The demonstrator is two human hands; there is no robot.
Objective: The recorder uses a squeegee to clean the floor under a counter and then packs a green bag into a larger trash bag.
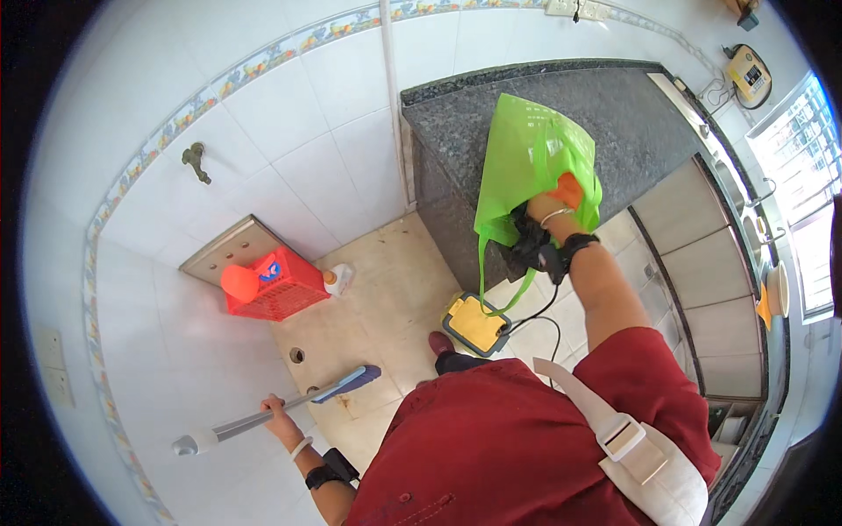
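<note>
My left hand (276, 411) is closed around the grey handle of a broom (355, 382), whose blue bristled head is low over the tiled floor. My right hand (544, 207) reaches into the mouth of a green shopping bag (526, 144) on the dark stone countertop (454, 112). Its fingers are hidden in the bag, so their hold cannot be told. Orange material (568, 191) shows beside this hand, and a black crumpled item (526, 240) lies under the wrist at the bag's opening. The bag's strap hangs over the counter edge.
A yellow-topped case (475, 323) with a black cable stands on the floor beside my shoe (441, 343). By the left wall are a red plastic basket (289, 292), a white bottle (339, 279) and a floor drain hole (297, 355). A brass tap (196, 162) juts from the wall.
</note>
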